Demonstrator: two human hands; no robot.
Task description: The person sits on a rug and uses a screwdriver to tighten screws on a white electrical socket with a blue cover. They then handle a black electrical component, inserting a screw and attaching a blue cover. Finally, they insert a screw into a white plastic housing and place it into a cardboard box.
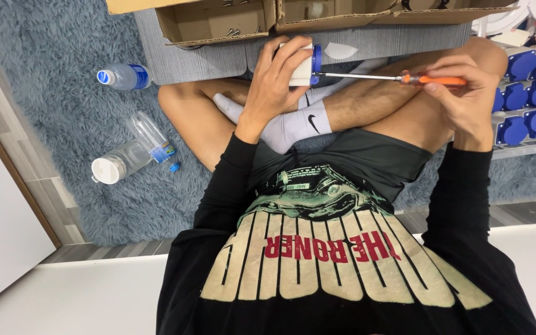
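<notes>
Here, each label is drawn from what lay about the two hands.

Left hand: the left hand [274, 77] was wrapped around a white plug housing with a blue end [305, 64], fingers curled over its top, apparently to steady it against the tool's push.

Right hand: the right hand [460, 93] pinched the orange handle of a screwdriver [392, 78] between thumb and fingertips, a grip that looked suited to twisting.

Screwdriver: its thin metal shaft ran level from the right hand across to the left, the tip meeting the blue end of the housing.

Where the work sat: the housing was held above the crossed legs, between the two hands, just below the cardboard boxes.

Cardboard boxes: open cardboard boxes [218, 22] stood just beyond the left hand; a few small metal screws showed in the nearer one, and the rest of the contents could not be made out.

Tray: a tray of blue plug parts [531, 93] lay just past the right hand, set out in rows, probably for easy reach.

Bottles: three clear plastic bottles [134, 146] lay on their sides on the blue-grey rug [51, 74], well off to the far side of the left hand; they looked nearly empty, and a loose blue cap lay beside them.
</notes>
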